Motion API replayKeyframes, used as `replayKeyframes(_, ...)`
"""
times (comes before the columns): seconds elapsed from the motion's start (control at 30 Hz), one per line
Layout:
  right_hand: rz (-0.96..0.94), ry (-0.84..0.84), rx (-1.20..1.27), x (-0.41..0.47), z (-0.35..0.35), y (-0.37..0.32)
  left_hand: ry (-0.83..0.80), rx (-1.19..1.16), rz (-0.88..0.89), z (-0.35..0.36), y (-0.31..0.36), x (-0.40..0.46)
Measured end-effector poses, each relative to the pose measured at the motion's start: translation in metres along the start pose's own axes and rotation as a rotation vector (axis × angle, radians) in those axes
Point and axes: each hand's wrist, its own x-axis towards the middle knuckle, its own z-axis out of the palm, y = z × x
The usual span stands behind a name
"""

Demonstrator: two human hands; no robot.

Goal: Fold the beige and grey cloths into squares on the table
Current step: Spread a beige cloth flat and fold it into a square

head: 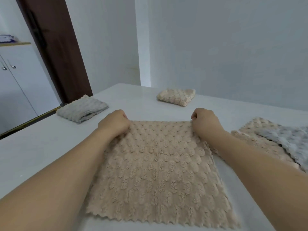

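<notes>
A beige fluffy cloth lies spread flat on the white table in front of me. My left hand pinches its far left corner and my right hand pinches its far right corner; both fists are closed on the fabric. A folded grey cloth sits at the far left of the table. A folded beige cloth rests at the far middle. To the right lies a loose pile: a beige cloth with a grey cloth on top of it.
White walls rise close behind the table's far and right edges. A dark brown door frame and a white cabinet stand beyond the table's left edge.
</notes>
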Motion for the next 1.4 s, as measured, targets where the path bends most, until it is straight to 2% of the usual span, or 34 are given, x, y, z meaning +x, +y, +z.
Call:
replayKeyframes(0.07,-0.034,0.037,-0.02,0.002,0.007,0.0,0.079,0.103,0.006,0.006,-0.003,0.001)
replayKeyframes(0.17,-0.081,0.076,-0.05,0.003,0.01,0.002,0.2,0.114,0.052,0.014,-0.006,-0.001)
replayKeyframes(0.23,-0.075,0.079,-0.076,0.001,0.007,-0.001,0.215,0.117,0.084,0.013,-0.003,-0.006)
replayKeyframes(0.33,-0.108,0.062,-0.173,-0.013,0.002,-0.017,0.103,0.165,0.13,0.002,0.007,-0.025)
replayKeyframes(0.43,-0.283,0.047,-0.276,-0.034,0.004,-0.041,0.029,0.11,0.12,-0.012,0.012,-0.059)
replayKeyframes(0.5,-0.342,-0.075,-0.24,-0.047,0.011,-0.052,-0.025,0.052,-0.004,-0.021,0.008,-0.085)
replayKeyframes(0.57,-0.321,-0.247,-0.209,-0.055,0.021,-0.055,-0.088,0.062,-0.162,-0.03,-0.004,-0.104)
replayKeyframes(0.63,-0.3,-0.311,-0.261,-0.059,0.029,-0.051,-0.128,0.079,-0.24,-0.038,-0.016,-0.115)
replayKeyframes(0.9,-0.27,-0.285,-0.315,-0.06,0.03,-0.053,-0.382,-0.309,-0.307,-0.047,-0.019,-0.124)
replayKeyframes(1.0,-0.267,-0.274,-0.313,-0.06,0.03,-0.053,-0.409,-0.271,-0.287,-0.053,-0.028,-0.134)
replayKeyframes(1.07,-0.266,-0.278,-0.315,-0.06,0.03,-0.053,-0.426,-0.126,-0.28,-0.065,-0.03,-0.139)
replayKeyframes(1.13,-0.264,-0.292,-0.316,-0.059,0.03,-0.053,-0.342,0.094,-0.238,-0.073,-0.025,-0.135)
replayKeyframes(1.2,-0.264,-0.308,-0.311,-0.058,0.028,-0.053,-0.144,0.213,-0.107,-0.067,-0.01,-0.123)
replayKeyframes(1.3,-0.282,-0.28,-0.255,-0.05,0.023,-0.059,0.054,0.158,0.187,-0.04,0.027,-0.094)
replayKeyframes(1.37,-0.296,-0.217,-0.23,-0.042,0.021,-0.064,0.089,0.137,0.348,-0.014,0.043,-0.068)
replayKeyframes(1.4,-0.3,-0.204,-0.234,-0.038,0.022,-0.064,0.099,0.125,0.369,-0.002,0.047,-0.056)
